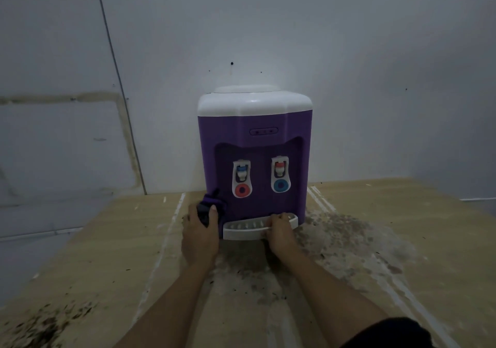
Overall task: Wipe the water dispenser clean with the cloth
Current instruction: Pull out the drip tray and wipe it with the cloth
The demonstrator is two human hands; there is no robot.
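Note:
A purple water dispenser (255, 122) with a white top stands against the wall at the far side of a wooden table. Two white taps sit in its front recess. My left hand (200, 236) is shut on a dark purple cloth (212, 204), pressed against the dispenser's lower left corner. My right hand (279, 231) grips the right part of the white drip tray (241, 229) at the dispenser's base, fingers curled over its front edge.
The wooden table (402, 240) is stained and speckled with dark grime in front of the dispenser and at the near left. A grey-white wall (349, 52) rises right behind the dispenser. The table's left edge runs diagonally at the lower left.

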